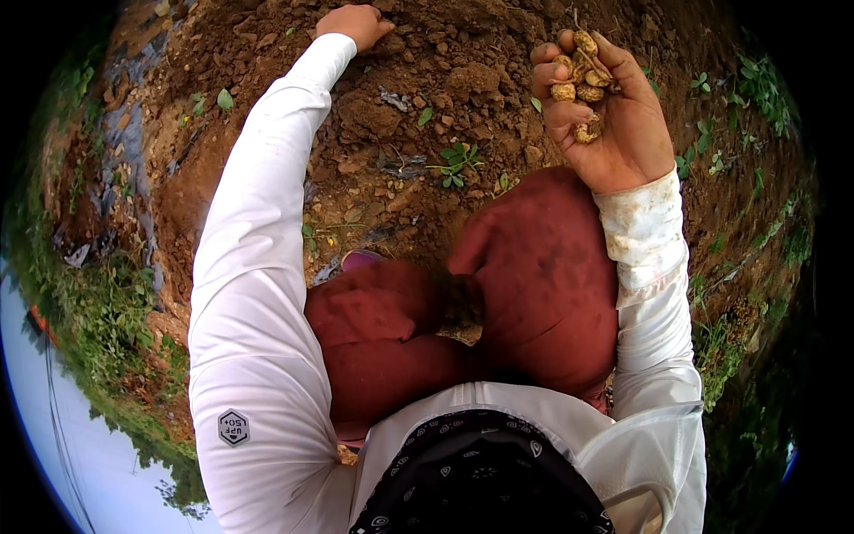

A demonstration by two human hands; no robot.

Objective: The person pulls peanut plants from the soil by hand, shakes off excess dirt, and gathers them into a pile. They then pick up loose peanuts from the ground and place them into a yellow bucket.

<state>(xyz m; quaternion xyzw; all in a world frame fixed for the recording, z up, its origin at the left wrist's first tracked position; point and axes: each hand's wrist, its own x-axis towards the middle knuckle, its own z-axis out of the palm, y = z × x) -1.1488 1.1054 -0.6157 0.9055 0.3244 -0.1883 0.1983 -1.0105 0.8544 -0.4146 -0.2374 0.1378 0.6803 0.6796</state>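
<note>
My right hand (623,125) is raised over the soil at the upper right, palm turned up and fingers curled round a handful of peanuts (587,76). The pods are tan, in their shells and dirt-specked, and a thin stem sticks up from them. At the top edge, my left hand (354,27) rests against the loose brown soil (471,80) with its back toward me. Its fingers are bent in toward the dirt, and whatever they may grip is hidden.
My bent knees in red trousers (543,267) fill the middle. A small green plant (456,163) grows from the clods before them. Torn grey plastic film (129,160) lies along the left, with weeds (107,311) beyond. More greenery (763,89) borders the right.
</note>
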